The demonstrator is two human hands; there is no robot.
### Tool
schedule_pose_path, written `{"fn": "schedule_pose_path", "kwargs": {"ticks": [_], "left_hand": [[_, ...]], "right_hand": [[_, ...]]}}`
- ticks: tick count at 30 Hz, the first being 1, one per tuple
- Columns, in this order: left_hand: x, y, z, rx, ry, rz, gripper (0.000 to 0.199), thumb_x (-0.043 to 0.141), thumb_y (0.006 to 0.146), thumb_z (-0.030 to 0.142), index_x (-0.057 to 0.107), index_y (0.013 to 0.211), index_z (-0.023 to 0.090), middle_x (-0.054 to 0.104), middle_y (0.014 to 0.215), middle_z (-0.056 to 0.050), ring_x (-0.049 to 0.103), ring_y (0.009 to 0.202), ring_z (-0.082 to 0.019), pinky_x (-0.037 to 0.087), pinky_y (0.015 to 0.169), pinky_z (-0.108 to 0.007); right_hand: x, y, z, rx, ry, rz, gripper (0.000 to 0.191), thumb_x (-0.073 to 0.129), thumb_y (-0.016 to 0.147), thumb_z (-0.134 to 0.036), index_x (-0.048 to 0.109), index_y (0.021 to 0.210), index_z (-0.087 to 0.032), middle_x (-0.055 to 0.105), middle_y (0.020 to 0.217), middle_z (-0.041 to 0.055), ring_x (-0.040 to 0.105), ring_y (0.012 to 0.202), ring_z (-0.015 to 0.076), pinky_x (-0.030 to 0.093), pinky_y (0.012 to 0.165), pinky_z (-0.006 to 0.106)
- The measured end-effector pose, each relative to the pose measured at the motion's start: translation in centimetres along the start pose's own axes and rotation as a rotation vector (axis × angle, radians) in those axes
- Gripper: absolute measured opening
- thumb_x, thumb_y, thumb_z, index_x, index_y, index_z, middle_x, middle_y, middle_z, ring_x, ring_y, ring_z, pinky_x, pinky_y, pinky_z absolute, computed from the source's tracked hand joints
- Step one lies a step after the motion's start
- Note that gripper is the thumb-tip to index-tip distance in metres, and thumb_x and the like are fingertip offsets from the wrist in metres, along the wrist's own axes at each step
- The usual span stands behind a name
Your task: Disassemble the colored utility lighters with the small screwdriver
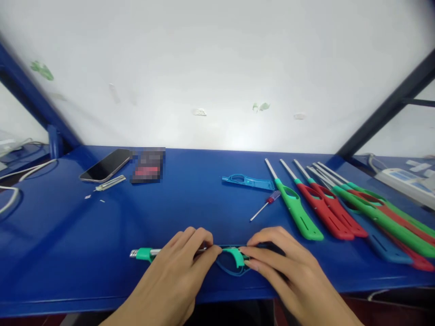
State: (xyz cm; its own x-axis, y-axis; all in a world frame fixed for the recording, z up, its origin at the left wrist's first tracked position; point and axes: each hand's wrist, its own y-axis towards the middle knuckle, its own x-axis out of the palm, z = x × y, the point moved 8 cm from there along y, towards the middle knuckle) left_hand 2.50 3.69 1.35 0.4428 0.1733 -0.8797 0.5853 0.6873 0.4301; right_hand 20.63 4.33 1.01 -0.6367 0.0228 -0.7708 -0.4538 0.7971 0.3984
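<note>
Near the table's front edge lies an opened utility lighter: a blue casing half [234, 273] with a teal trigger [239, 258] set at its finger loop. Its metal tube [155, 251] points left, and a teal collar [144, 254] sits around it by the silver tip. My left hand [181, 267] is closed over the tube, thumb and fingertips together just left of the trigger. From the other side, my right hand [287, 260] pinches the trigger's right end between thumb and fingers. My hands cover much of the casing and whatever parts lie inside it.
Behind my hands lie a second blue casing half [249, 182] and a small screwdriver [265, 205]. Several closed lighters, including a green one [301, 215] and a red one [326, 215], are on the right. At back left are a phone [107, 165] and a clear plastic piece [111, 183].
</note>
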Motion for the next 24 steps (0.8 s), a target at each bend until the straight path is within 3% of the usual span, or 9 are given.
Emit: {"fn": "schedule_pose_path", "kwargs": {"ticks": [7, 12, 17, 21, 24], "left_hand": [[-0.4, 1.2, -2.1, -0.025, -0.094, 0.005, 0.055, 0.035, 0.095, -0.01, 0.072, 0.121, 0.022, 0.064, 0.109, -0.007, 0.064, 0.09, -0.02, 0.06, 0.075, -0.034], [-0.5, 1.2, -2.2, -0.042, -0.108, -0.064, 0.055, 0.036, 0.095, -0.009, 0.073, 0.118, 0.025, 0.066, 0.112, -0.006, 0.068, 0.094, -0.019, 0.06, 0.079, -0.033], [-1.4, 1.0, -2.1, -0.03, -0.029, -0.009, 0.045, 0.043, 0.105, 0.004, 0.071, 0.128, 0.031, 0.071, 0.116, -0.004, 0.071, 0.097, -0.021, 0.062, 0.084, -0.035], [-4.6, 1.4, -3.8, -0.095, 0.017, 0.114, 0.026, 0.051, 0.111, 0.03, 0.073, 0.126, 0.033, 0.073, 0.123, -0.001, 0.074, 0.104, -0.021, 0.061, 0.092, -0.036], [-8.7, 0.7, -7.9, -0.243, 0.151, 0.242, 0.027, 0.056, 0.108, 0.049, 0.077, 0.116, 0.034, 0.075, 0.117, 0.004, 0.075, 0.102, -0.022, 0.061, 0.096, -0.041]], "right_hand": [[0.5, 0.5, 1.1, 0.08, -0.009, 0.023, 0.024, 0.058, 0.111, -0.037, 0.074, 0.129, -0.039, 0.072, 0.125, 0.0007, 0.072, 0.113, 0.022, 0.062, 0.099, 0.037], [-1.1, 0.1, 1.1, 0.134, 0.098, 0.113, 0.029, 0.053, 0.113, -0.033, 0.068, 0.135, -0.044, 0.074, 0.127, -0.0053, 0.07, 0.118, 0.0165, 0.058, 0.103, 0.03], [-1.4, 0.0, 1.3, 0.158, 0.12, 0.131, 0.025, 0.053, 0.112, -0.032, 0.069, 0.128, -0.043, 0.074, 0.122, -0.0065, 0.07, 0.115, 0.0139, 0.057, 0.1, 0.026], [-1.4, 0.0, 1.3, 0.159, 0.104, 0.15, 0.023, 0.057, 0.111, -0.035, 0.069, 0.129, -0.043, 0.074, 0.126, -0.0057, 0.07, 0.117, 0.015, 0.057, 0.101, 0.027], [-1.2, 0.2, 1.1, 0.148, 0.066, 0.118, 0.024, 0.06, 0.109, -0.038, 0.07, 0.129, -0.044, 0.073, 0.13, -0.0049, 0.071, 0.119, 0.0172, 0.059, 0.102, 0.031]]}}
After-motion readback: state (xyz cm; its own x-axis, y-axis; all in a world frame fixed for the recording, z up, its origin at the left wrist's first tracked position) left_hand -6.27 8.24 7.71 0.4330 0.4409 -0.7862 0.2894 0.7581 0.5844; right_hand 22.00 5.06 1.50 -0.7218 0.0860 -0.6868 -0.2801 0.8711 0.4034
